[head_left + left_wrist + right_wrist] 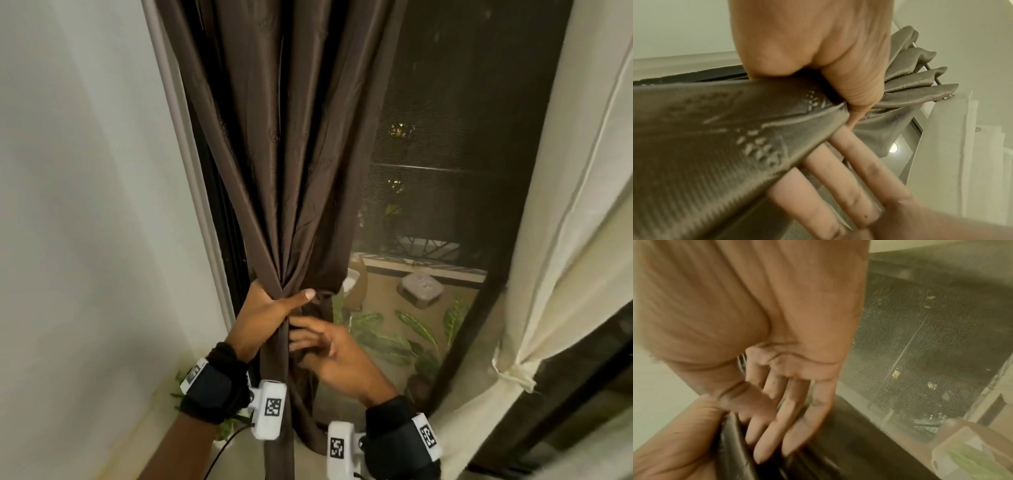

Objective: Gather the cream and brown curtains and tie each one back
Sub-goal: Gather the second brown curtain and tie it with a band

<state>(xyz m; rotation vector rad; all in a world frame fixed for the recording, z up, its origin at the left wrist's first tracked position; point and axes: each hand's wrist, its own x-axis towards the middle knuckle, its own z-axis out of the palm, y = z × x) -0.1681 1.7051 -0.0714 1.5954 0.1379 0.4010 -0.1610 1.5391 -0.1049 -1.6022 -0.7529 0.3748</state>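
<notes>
The left hand (265,313) grips the brown curtain (291,154) at the point where its folds are gathered into one bunch, with the thumb lying across the front of the fabric and the remaining fingers wrapped behind it. Above this hand the curtain fans upward in pleats; below it the fabric hangs as a narrow column between the two wrists. The left wrist view confirms the hold: the palm and thumb (855,84) press the bunched cloth, and the pleats run up from the grip to a curtain rod (931,69). The right hand (329,349) sits just below and to the right of the left hand, with fingers (777,426) extended and slightly spread, their tips touching the dark fabric; it holds nothing, and no closed grip is visible in the right wrist view. A thin dark loop of material (322,296) shows just beyond the left thumb tip, against the gathered section; whether it is a tie-back or a fold of the curtain cannot be told. The cream curtain (565,240) hangs well to the right of the right hand and is already cinched at a low point (513,371). Between the two curtains, beyond the right hand, is a mesh-screened window (445,137) with green leaves (394,339) visible behind it. A white wall (85,205) stands to the left of the left hand
</notes>
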